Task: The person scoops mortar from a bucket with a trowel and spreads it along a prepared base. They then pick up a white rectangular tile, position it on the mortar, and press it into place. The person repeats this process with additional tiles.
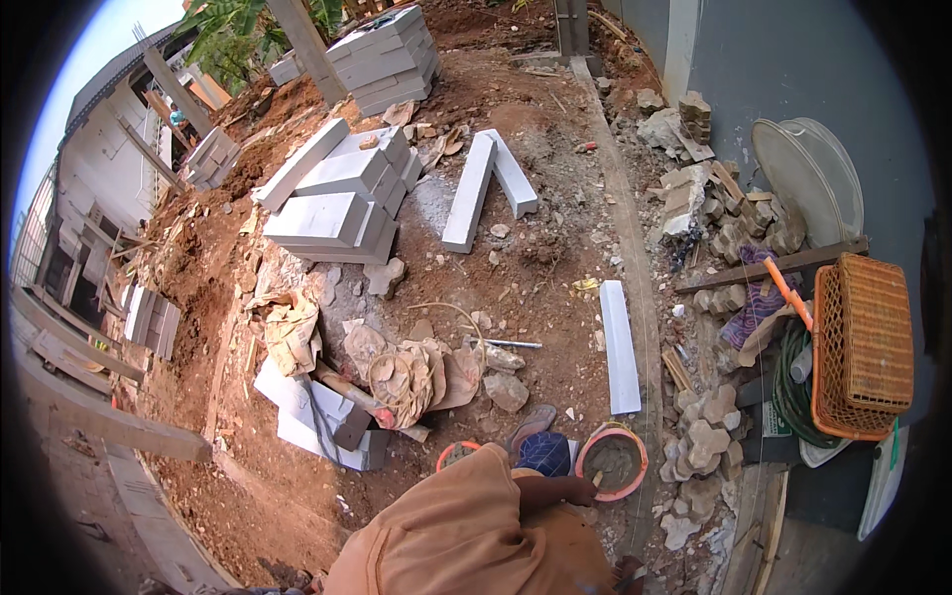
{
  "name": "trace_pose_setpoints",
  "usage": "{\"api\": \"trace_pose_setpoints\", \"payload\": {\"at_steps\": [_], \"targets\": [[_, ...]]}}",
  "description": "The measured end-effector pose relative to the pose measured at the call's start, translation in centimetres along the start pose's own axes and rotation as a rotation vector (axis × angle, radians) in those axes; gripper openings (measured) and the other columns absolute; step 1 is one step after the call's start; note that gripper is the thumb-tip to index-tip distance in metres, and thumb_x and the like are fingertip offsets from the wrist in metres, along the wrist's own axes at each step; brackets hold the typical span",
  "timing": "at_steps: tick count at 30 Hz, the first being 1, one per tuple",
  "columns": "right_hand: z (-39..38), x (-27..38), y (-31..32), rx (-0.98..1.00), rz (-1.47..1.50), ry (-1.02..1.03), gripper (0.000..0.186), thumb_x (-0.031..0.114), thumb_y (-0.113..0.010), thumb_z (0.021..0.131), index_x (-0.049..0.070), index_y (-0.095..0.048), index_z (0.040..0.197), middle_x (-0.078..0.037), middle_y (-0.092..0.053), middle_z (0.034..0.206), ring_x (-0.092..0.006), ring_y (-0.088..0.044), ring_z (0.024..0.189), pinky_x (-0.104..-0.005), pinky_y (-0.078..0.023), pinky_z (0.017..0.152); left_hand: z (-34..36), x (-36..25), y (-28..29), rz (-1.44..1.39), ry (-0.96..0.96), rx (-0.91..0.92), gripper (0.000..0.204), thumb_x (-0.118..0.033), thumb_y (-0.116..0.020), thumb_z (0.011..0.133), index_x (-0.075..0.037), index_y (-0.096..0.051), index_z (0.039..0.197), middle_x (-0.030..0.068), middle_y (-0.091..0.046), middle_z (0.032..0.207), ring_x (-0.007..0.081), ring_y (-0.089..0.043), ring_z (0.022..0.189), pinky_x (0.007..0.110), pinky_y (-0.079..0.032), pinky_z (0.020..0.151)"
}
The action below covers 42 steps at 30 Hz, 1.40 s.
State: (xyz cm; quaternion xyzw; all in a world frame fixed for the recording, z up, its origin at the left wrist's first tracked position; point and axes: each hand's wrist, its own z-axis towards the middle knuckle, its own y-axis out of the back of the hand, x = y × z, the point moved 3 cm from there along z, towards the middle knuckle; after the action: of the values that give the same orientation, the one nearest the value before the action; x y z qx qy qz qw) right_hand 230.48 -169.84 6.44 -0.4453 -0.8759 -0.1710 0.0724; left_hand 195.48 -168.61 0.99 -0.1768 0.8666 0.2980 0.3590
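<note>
So the orange-rimmed bucket [612, 430] is sitting on the dirt floor [555, 327] just right of the plaid-covered knee [543, 453], and the left hand [583, 490], or what I'm taking for it, is reaching across to its near-left rim. Can't tell if those fingers are gripping the rim or just touching it. The right hand [629, 572] seems to be showing as a dark bit down at the lower edge, and I can't tell what its fingers are doing either. The bucket's round mouth is facing up, so no long axis is really showing from here, but the long pale block [620, 347] past it is running away from the person, its far end leaning a touch left. Writing-wise, a pale label-ish patch [776, 419] is showing beside the green hose [793, 382], way too small to read. Lookwise, the bucket's rim is wearing a pinkish-orange colour, with lumpy grey mix [613, 462] lying inside. A second orange-rimmed tub [443, 456] is peeking out from behind the brown sleeve [446, 521].
</note>
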Motion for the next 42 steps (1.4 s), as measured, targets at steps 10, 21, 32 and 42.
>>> {"api": "trace_pose_setpoints", "payload": {"at_steps": [10,21,32,42], "targets": [[-0.1,33.6,-4.7,-0.034,-0.340,0.221,0.049,0.037,-0.050,0.102,0.007,-0.052,0.142,-0.016,-0.067,0.126,-0.0274,-0.069,0.103,-0.0535,-0.052,0.090,-20.0,16.7,20.8,-0.539,0.582,-0.488,0.042,-0.032,-0.061,0.090,-0.004,-0.066,0.121,0.0209,-0.068,0.126,0.0368,-0.065,0.118,0.050,-0.053,0.095],[-0.6,56.2,-13.7,0.153,-0.514,0.468,0.051,0.033,-0.049,0.103,0.009,-0.045,0.148,-0.015,-0.064,0.129,-0.0277,-0.068,0.100,-0.0579,-0.052,0.087,-44.6,31.7,15.7,-0.746,1.064,-1.094,0.065,-0.027,-0.061,0.086,-0.001,-0.044,0.143,0.0240,-0.071,0.114,0.0437,-0.069,0.103,0.051,-0.055,0.090],[4.7,66.6,-13.6,0.217,-0.845,0.325,0.051,0.025,-0.052,0.100,0.011,-0.046,0.149,-0.012,-0.064,0.119,-0.0240,-0.066,0.096,-0.0476,-0.053,0.076,-31.4,22.0,15.1,-1.120,1.021,-1.265,0.047,-0.041,-0.064,0.089,-0.004,-0.070,0.118,0.0227,-0.070,0.118,0.0393,-0.067,0.111,0.050,-0.051,0.097],[-2.7,89.2,-24.9,0.342,-1.305,0.423,0.050,0.024,-0.059,0.097,0.013,-0.054,0.145,-0.010,-0.065,0.116,-0.0185,-0.064,0.093,-0.0332,-0.055,0.067,-29.4,7.1,13.2,-1.793,1.341,-1.726,0.051,-0.047,-0.054,0.099,0.000,-0.066,0.117,0.0289,-0.066,0.120,0.0427,-0.063,0.115,0.049,-0.049,0.097]]}}
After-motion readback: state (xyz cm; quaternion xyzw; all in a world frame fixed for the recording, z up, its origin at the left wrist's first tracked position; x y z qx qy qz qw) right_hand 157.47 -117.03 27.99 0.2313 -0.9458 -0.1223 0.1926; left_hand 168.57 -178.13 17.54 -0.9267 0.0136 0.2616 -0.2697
